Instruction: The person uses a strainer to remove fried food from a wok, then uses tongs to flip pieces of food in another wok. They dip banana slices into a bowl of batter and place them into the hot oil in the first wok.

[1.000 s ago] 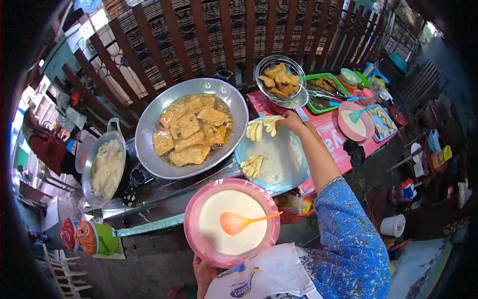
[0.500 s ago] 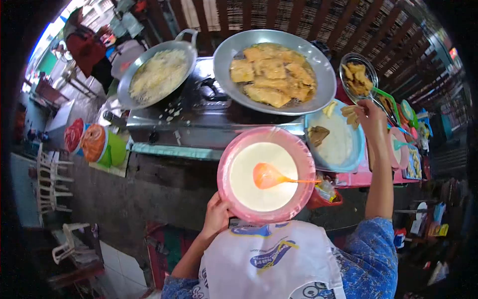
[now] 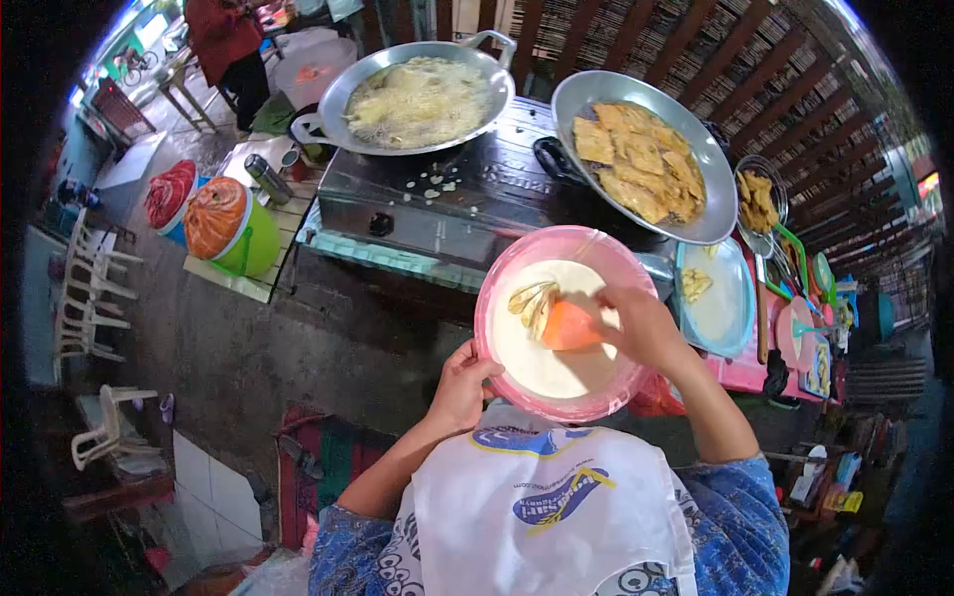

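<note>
A pink bowl (image 3: 636,377) of pale batter is held in front of me, its left rim gripped by my left hand (image 3: 463,382). My right hand (image 3: 636,323) is over the batter, closed round the orange ladle (image 3: 571,326). Fanned, sliced pale pieces (image 3: 534,303) lie in the batter against the ladle. Flat golden pieces (image 3: 646,164) fry in the wok (image 3: 717,199) at the right. Behind and left of it, a second wok (image 3: 338,109) holds bubbling pale food (image 3: 417,99).
The stove (image 3: 417,219) is beyond the bowl. At the right are a blue tray (image 3: 730,338) with pale pieces, a strainer of fried food (image 3: 757,204) and a knife (image 3: 762,308). Covered buckets (image 3: 253,238) are at the left. A person in red (image 3: 221,40) stands far left.
My right hand has moved left from above the blue tray to the ladle, and the fanned pieces are now in the batter. The view has shifted, and the bowl appears further right.
</note>
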Demonstrator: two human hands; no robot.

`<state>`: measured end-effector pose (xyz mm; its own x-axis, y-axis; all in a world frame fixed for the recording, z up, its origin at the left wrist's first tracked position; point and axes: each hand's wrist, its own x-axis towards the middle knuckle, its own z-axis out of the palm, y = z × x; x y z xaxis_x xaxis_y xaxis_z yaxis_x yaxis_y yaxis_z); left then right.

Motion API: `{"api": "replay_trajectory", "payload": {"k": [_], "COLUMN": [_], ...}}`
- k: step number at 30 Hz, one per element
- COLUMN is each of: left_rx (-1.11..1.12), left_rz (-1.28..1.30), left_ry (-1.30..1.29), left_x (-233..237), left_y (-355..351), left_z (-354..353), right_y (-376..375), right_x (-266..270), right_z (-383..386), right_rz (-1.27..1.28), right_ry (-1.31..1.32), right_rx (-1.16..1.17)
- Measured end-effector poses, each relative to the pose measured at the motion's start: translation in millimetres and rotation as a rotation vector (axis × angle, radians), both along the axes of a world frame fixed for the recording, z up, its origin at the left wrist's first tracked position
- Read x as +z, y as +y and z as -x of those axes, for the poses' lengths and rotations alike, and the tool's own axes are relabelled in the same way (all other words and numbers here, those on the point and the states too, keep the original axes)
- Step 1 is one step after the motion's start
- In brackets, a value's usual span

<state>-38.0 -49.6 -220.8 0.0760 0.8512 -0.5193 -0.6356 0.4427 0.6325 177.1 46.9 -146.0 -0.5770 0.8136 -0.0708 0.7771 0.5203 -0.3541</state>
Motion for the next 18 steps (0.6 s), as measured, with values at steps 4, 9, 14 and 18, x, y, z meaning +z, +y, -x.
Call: {"api": "replay_trajectory", "payload": {"k": [4,9,14,18], "left_rx": [0.015,0.039,0.021,0.014], "left_rz": [-0.005,-0.008,-0.015,-0.021], "left_ry": [0.019,-0.010,0.058,0.041], "left_x": [-3.8,7.7,0.5,4.8], "left_y": [1.5,6.2,8.1,7.2], "left_z": [19.7,34.6,41.3,42.7], "right_y": [-27.5,-19.3,-3.2,13.3], "right_x": [-9.4,47.8,51.7,48.8], "right_z": [1.8,12.0,14.2,24.3], "right_rz": [-0.205,0.000,0.061,0.040], "right_ry": [-0.418,-0.299,-0.533,-0.243], "right_rx": [0.107,-0.058,-0.023,-0.034]}}
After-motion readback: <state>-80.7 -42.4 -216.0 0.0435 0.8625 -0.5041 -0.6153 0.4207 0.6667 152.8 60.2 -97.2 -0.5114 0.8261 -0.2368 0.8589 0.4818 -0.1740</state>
